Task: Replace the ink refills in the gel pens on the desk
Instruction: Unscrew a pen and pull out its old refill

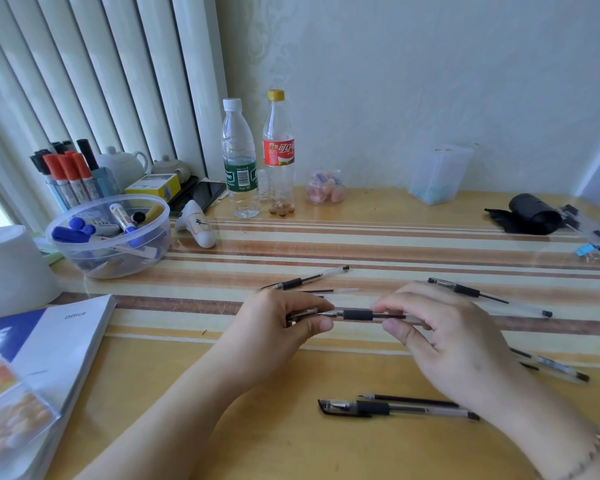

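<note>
Desk [291,445], pen [358,314] between hands

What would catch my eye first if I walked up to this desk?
Probably the two hands at the centre: the left hand and right hand hold one gel pen between them above the striped desk. Next, two plastic bottles stand by the wall, and a clear bowl of markers sits at left.
</note>
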`<state>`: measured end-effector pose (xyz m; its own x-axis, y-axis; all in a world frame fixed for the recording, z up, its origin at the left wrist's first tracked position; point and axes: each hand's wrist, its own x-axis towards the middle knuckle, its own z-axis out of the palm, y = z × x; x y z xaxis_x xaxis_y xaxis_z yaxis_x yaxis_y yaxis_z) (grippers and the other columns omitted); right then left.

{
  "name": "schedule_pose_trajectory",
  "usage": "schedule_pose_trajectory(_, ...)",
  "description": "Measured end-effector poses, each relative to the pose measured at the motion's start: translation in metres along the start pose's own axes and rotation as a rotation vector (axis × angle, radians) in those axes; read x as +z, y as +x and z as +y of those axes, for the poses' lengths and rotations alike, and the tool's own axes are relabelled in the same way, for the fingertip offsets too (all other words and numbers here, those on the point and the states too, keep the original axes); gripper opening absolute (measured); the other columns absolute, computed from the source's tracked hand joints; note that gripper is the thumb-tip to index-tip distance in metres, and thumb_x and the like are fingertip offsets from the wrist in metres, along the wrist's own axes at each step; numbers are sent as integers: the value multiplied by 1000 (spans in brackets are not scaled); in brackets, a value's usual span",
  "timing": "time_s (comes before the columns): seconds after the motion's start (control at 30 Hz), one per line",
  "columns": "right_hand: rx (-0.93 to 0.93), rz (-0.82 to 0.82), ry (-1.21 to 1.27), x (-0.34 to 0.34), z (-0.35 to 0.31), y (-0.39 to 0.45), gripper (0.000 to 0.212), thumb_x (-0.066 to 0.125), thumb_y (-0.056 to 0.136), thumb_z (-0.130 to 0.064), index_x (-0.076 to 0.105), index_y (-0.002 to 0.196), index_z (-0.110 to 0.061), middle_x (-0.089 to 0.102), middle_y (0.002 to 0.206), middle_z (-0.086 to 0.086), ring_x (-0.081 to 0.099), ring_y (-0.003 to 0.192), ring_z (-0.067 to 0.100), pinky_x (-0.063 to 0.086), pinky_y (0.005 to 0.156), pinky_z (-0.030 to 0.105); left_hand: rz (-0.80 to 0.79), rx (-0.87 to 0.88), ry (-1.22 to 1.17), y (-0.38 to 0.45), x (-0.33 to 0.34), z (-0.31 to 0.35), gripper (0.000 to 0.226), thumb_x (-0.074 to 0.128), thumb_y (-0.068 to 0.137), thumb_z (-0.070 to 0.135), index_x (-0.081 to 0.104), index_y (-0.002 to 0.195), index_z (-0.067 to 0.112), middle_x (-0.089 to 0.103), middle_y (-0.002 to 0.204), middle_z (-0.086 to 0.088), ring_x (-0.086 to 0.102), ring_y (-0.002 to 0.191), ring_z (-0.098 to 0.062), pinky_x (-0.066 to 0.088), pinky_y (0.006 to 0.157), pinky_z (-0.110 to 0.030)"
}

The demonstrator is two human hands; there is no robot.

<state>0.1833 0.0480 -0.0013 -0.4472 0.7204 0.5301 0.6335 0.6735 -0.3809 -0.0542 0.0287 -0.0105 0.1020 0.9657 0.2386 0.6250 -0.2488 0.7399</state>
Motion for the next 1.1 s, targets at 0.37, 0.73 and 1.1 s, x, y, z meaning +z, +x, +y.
schedule_pose_trajectory(0.37, -82, -18, 50, 8, -5, -3, 18, 67, 87, -17, 71, 101, -27, 64, 93, -21, 63, 81, 6, 54, 63, 34, -192, 205, 77, -2, 6, 5, 30, 56, 94, 31, 58, 119, 46, 56, 63, 5, 45, 55, -2, 35, 54, -8)
schedule_pose_trajectory(0.73, -98, -15, 83, 12, -8, -3, 24, 70, 83, -6, 73, 102, -21, 59, 93, -25, 59, 75, -1, 47, 63, 11, -194, 276, 96, -3, 3, 7, 23, 55, 96, 27, 64, 117, 30, 48, 58, 7, 42, 56, -12, 37, 54, -22)
schedule_pose_trajectory(1.1, 288, 59, -153, -11, 28, 7, 18, 64, 89, -18, 72, 98, -31, 64, 92, -23, 61, 82, 11, 50, 67, 31, 56, 187, 403, 9, -8, -17, 28, 59, 92, 27, 62, 120, 21, 60, 119, 8, 50, 110, -12, 38, 95, -22)
